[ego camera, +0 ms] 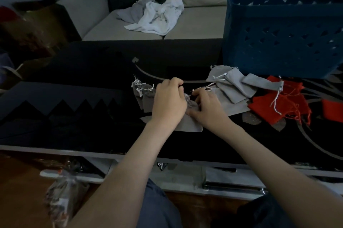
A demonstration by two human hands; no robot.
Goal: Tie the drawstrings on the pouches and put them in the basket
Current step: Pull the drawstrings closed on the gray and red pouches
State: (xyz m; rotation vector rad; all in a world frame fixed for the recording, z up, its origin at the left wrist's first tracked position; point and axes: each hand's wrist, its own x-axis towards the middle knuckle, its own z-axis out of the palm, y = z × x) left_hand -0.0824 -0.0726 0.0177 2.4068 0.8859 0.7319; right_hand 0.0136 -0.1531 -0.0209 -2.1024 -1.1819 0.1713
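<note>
A grey pouch [189, 125] lies on the dark table under both my hands. My left hand [169, 101] is closed around its gathered neck and drawstring. My right hand [207, 107] pinches the white drawstring beside it and rests on the pouch. To the left lie two grey pouches [142, 91] with cinched, knotted cords. A pile of flat grey pouches [230, 83] sits to the right, with red pouches [274, 105] beyond them. The blue perforated basket [278, 34] stands at the back right; its inside is hidden from me.
The black table [74, 112] has a pale front edge [55, 149]. A sofa behind it holds crumpled white cloths [157, 16]. A crinkled plastic bag [63, 194] lies low at the left, below the table.
</note>
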